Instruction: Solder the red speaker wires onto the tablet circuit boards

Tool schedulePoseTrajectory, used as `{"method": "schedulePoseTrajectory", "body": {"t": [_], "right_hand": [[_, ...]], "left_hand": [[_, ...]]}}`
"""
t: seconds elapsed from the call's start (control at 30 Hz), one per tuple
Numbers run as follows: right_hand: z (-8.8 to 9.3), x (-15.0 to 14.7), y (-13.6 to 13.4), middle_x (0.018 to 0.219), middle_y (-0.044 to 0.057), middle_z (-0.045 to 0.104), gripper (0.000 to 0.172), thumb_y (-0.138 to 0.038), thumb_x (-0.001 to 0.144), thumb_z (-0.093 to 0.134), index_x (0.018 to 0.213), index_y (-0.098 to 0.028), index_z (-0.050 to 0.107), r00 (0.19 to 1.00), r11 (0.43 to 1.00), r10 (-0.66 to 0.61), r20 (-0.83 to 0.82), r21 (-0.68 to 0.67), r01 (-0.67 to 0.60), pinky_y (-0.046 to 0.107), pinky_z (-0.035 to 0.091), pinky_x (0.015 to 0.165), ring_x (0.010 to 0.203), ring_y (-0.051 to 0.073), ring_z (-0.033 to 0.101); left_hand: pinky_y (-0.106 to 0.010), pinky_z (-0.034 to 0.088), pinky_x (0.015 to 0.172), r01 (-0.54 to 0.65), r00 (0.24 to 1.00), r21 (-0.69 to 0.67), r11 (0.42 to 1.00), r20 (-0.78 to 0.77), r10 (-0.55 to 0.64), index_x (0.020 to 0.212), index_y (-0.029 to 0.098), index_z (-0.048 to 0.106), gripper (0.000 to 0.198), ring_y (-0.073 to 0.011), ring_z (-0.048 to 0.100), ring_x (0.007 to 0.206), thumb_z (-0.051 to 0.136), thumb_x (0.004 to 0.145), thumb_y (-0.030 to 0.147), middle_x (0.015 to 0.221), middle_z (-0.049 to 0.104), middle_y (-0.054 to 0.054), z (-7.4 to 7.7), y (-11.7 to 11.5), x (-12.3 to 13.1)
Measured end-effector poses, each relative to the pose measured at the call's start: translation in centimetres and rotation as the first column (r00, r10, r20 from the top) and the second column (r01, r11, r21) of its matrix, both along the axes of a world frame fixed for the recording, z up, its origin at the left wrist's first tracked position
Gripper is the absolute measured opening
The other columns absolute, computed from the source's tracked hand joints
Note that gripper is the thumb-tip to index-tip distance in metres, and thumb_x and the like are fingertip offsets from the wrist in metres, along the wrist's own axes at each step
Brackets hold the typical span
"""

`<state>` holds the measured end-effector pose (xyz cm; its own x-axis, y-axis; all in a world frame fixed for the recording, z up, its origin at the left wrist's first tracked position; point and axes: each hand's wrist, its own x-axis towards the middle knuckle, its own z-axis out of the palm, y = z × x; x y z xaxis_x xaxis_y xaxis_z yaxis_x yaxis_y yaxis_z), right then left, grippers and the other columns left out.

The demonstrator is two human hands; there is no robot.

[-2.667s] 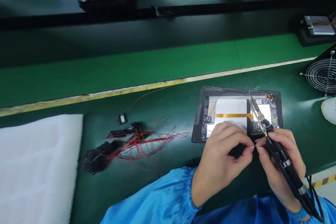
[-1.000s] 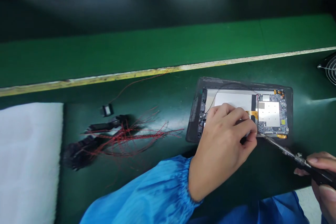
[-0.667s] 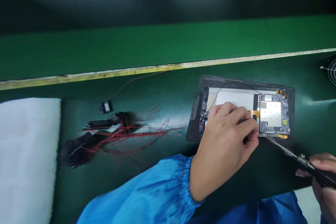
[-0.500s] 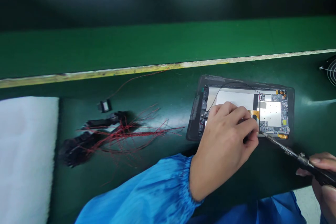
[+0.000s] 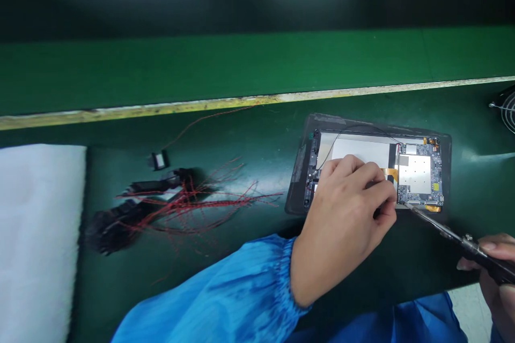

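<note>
An opened tablet (image 5: 296, 182) lies on the green bench, its inside facing up. At its right end is a circuit board (image 5: 435, 169) with a silver shield plate, and a thin black wire (image 5: 336, 139) arcs across the top. My left hand (image 5: 348, 214) rests over the tablet's lower middle, thumb and fingers pinched together at the board's left edge; what they hold is hidden. In my right hand (image 5: 497, 249), partly cut off by the frame, is a soldering iron (image 5: 440, 228). Its tip reaches the board's lower left corner, close to my left fingertips.
Left of the tablet lies a bundle of black parts (image 5: 115, 228) with many red and black wires (image 5: 209, 204). One small black part (image 5: 159, 160) sits apart with its wire. A white cloth (image 5: 38, 241) covers the far left; a fan guard (image 5: 509, 110) stands at right.
My right hand and the soldering iron's handle have shifted slightly to the right. The tip stays at the board's corner and my left hand keeps its place.
</note>
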<state>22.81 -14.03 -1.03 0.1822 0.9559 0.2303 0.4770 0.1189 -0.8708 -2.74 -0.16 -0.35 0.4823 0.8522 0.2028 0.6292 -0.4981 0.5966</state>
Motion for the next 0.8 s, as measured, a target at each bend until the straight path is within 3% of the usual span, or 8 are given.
{"method": "schedulePoseTrajectory", "body": {"t": [0.8], "right_hand": [[0.77, -0.95, 0.78, 0.09, 0.006, 0.075, 0.025, -0.045, 0.102, 0.075, 0.108, -0.022, 0.081, 1.0, 0.999, -0.03, -0.003, -0.033, 0.03, 0.03, 0.057, 0.059, 0.075, 0.022, 0.073]], "left_hand": [[-0.042, 0.041, 0.085, 0.012, 1.0, -0.033, 0.999, 0.005, -0.012, 0.08, 0.023, 0.075, 0.021, -0.024, 0.058, 0.091, 0.07, 0.095, 0.009, 0.089, 0.074, -0.001, -0.13, 0.26, -0.09]]}}
